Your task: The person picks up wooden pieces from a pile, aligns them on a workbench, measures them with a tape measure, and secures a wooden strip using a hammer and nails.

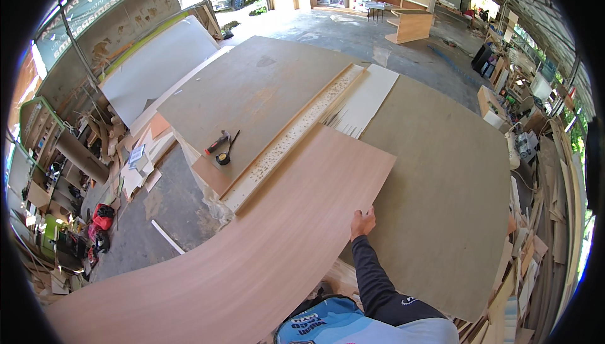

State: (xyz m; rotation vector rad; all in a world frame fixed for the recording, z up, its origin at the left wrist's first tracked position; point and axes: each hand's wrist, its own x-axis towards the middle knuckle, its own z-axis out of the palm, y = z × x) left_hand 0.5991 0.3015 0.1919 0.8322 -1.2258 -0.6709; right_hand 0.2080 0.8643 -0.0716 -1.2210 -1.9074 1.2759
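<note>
A long, thin reddish-brown plywood sheet [283,218] runs from the lower left onto the large worktable [435,180], bending where it leaves the table. My right hand [363,223] grips its right-hand edge near the far corner, fingers closed round the edge and partly hidden. My left hand is out of view. Beyond the sheet lies a narrow wooden strip with raised edges and a speckled face [296,133], slanting across the tabletop. A white panel [372,98] lies along its right side, partly covered by the sheet.
A black tape measure [222,158] and a tool with a red-tipped handle [217,143] lie left of the strip. A white board [161,66] leans at the left. Wood offcuts [142,161] litter the left floor; timber [561,218] is piled right. Cabinets [409,25] stand far back.
</note>
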